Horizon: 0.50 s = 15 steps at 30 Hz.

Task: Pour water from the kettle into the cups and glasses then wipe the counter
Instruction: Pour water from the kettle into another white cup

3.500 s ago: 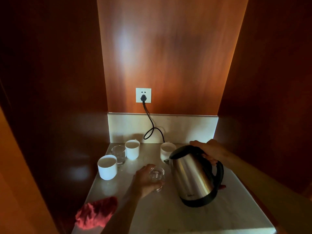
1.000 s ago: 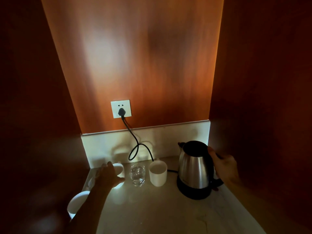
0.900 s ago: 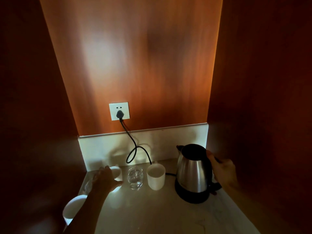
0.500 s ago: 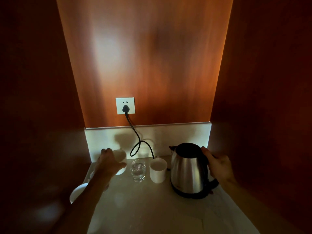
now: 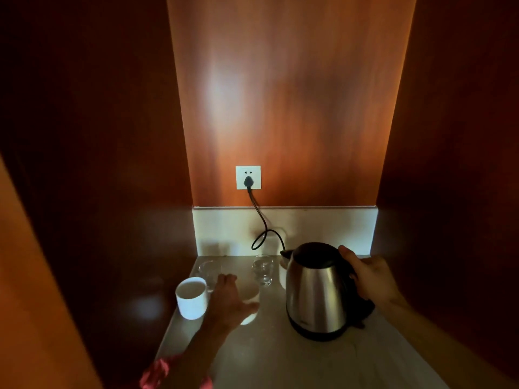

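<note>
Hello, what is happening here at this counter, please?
A person stands at a counter with drinkware. The right hand grips the handle of a steel kettle, which stands upright. The left hand holds a white cup. Another white cup and two glasses stand nearby. A red cloth lies at the near edge.

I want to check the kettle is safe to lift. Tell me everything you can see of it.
The kettle is a brushed, steel-looking jug with a black lid, a black handle on its right and a short spout pointing left and back. It stands upright on a black base on the pale counter, at the right, beside a clear glass. The lid is closed. The right hand wraps the handle's top, thumb against the lid's edge. A black cord runs down from the wall socket behind it.
</note>
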Available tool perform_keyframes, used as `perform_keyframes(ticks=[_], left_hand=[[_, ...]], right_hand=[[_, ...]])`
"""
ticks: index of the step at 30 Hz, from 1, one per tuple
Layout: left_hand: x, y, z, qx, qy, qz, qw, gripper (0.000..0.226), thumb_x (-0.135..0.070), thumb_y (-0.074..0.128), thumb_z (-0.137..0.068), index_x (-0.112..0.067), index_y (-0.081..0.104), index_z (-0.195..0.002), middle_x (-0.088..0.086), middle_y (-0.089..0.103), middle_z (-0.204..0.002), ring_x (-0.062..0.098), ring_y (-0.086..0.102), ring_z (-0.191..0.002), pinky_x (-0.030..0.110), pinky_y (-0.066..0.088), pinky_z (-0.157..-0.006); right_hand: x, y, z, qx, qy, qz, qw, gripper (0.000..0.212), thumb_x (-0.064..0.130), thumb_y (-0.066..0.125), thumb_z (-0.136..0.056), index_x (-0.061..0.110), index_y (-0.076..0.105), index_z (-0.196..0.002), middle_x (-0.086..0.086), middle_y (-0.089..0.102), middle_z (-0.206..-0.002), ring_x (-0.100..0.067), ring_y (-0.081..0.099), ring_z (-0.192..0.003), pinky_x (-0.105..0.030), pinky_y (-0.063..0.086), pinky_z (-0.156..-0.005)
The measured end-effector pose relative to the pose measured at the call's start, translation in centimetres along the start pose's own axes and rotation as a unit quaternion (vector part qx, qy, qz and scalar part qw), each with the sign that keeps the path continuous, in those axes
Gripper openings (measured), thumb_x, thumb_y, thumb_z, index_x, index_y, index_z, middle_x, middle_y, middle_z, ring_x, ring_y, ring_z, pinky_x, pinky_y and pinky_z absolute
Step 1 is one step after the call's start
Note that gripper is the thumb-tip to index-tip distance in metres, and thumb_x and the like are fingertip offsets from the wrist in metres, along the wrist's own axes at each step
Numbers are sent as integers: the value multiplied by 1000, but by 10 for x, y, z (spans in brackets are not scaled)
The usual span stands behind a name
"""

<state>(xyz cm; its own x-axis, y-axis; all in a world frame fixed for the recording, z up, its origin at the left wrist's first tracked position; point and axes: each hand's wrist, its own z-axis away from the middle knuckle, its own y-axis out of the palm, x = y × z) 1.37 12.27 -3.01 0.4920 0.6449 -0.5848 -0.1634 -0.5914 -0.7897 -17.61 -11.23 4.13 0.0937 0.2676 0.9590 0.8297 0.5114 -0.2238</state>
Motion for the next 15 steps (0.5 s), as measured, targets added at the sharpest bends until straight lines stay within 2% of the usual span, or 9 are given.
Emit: perform_keyframes(ticks=[3, 5, 7, 10, 12, 15], left_hand=[[2, 6, 26, -1, -1, 20, 1000, 92, -52, 81, -59, -15, 44, -135, -3, 43, -132, 15, 48, -121, 24, 40, -99], [2, 9, 39, -3, -5, 30, 1000, 92, -51, 81, -59, -15, 45, -135, -3, 43, -133, 15, 48, -121, 22, 39, -99], [2, 12, 49, -5, -3, 32, 999, 92, -53, 81, -59, -15, 46, -134, -2, 44, -132, 14, 48, -120, 21, 39, -97], [4, 17, 61, -2, -3, 39, 999, 90, -57, 80, -60, -16, 45, -133, -3, 46, -128, 13, 49, -118, 22, 40, -97], [5, 20, 66, -2, -4, 37, 999, 91, -59, 79, -59, -17, 45, -132, -5, 46, -125, 12, 51, -114, 22, 41, -95], [6, 22, 69, -7, 4, 33, 999, 89, -60, 79, -58, -18, 48, -130, -6, 46, -120, 11, 53, -110, 19, 41, -91]], right_hand=[[2, -3, 19, 28, 5, 9, 1000, 66, 49, 72, -89, 19, 47, -35, -5, 46, -40, -18, 42, -34, -27, 33, -46], [0, -5, 29, 50, 16, 5, 999, 59, 56, 74, -84, 17, 57, -43, -8, 50, -46, -20, 45, -41, -31, 34, -49], [-1, -6, 38, 61, 21, 10, 998, 57, 59, 74, -81, 18, 57, -45, -9, 49, -47, -21, 44, -44, -32, 33, -50], [-1, -7, 50, 81, 16, 41, 996, 62, 56, 73, -83, 19, 50, -38, -6, 48, -45, -19, 45, -43, -31, 35, -54], [-1, -7, 58, 96, 11, 60, 994, 60, 53, 73, -86, 19, 54, -40, -4, 49, -45, -17, 47, -43, -31, 37, -55], [3, -7, 68, 105, 1, 91, 990, 65, 48, 71, -90, 21, 53, -34, 2, 49, -40, -10, 45, -37, -25, 36, -49]])
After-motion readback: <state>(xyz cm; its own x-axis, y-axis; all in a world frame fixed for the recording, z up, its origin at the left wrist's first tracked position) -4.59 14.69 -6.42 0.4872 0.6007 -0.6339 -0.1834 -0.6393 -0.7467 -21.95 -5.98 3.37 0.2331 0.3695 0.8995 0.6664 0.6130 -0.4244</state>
